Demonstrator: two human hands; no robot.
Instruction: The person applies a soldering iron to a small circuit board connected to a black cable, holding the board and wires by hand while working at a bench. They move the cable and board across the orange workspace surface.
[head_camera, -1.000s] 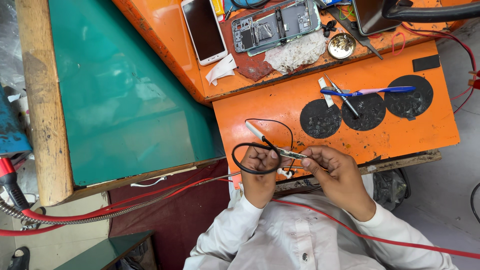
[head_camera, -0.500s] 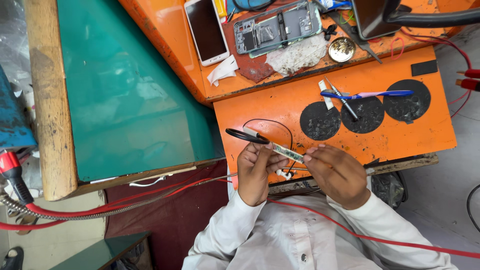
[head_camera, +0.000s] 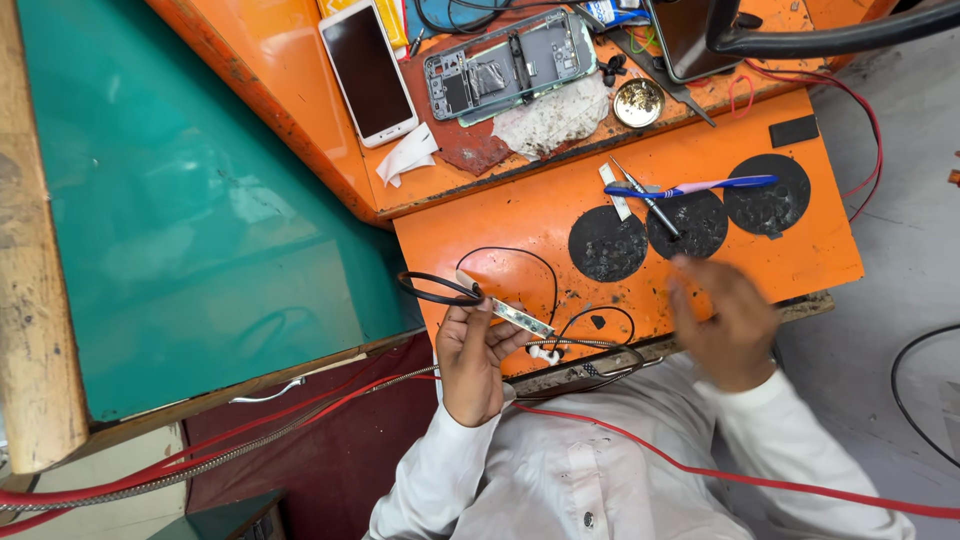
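Orange bench (head_camera: 500, 225): left hand (head_camera: 470, 365) grips the narrow circuit strip (head_camera: 515, 315) alone; right hand (head_camera: 725, 320), blurred, has released it and lifted away, fingers loosely open.

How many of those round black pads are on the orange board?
3, in a row on the orange board: the left pad, the middle pad with a metal tool's tip on it, and the right pad under the blue toothbrush's end. None seems hidden.

I saw bare orange table (head_camera: 480, 225) open left of the three black round pads (head_camera: 690, 220). A toothbrush (head_camera: 690, 186) and screwdriver (head_camera: 645, 198) lay across those pads, and a black cable (head_camera: 500, 265) looped over the near edge.
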